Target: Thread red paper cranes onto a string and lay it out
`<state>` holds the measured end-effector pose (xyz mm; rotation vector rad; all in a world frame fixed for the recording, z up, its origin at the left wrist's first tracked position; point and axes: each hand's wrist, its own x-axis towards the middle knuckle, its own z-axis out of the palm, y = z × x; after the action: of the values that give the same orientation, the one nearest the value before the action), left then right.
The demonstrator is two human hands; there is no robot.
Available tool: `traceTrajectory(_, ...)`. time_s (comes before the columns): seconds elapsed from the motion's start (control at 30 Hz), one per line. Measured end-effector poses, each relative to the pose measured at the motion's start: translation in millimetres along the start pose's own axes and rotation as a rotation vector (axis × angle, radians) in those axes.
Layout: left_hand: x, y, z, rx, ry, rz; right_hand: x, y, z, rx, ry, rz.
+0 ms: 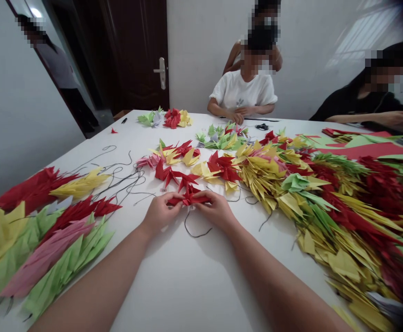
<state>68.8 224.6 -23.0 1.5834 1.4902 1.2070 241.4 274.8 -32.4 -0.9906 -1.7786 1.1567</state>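
Note:
Between my two hands is a red folded paper crane [188, 197], low over the white table. My left hand [162, 210] pinches its left wing, and my right hand [214, 207] pinches the right one. A dark string [195, 236] hangs from below the crane and curls on the table toward me. Just beyond my fingers, more red cranes [174, 176] lie in a row. Yellow and red cranes [218, 168] sit to the right of them. The crane's underside is hidden.
Strung paper cranes in several colours [52, 249] lie at the left, with loose dark strings [125, 177] beside them. A large heap of yellow, red and green cranes [340, 240] covers the right side. Red paper sheets [374, 151] lie beyond it. Co-workers sit at the far and right edges.

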Motion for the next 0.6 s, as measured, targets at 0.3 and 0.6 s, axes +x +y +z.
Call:
traceTrajectory(0.3,1.6,-1.0,-7.0,-0.138,-0.099,-0.08,0.6,-4.1,-9.2,0.233,-0.051,0.123)
traceTrajectory(0.6,2.5,-2.4,-9.4,-0.297,-0.108,-0.142,0.9,-2.3,-12.1,0.401,-0.082,0.199)
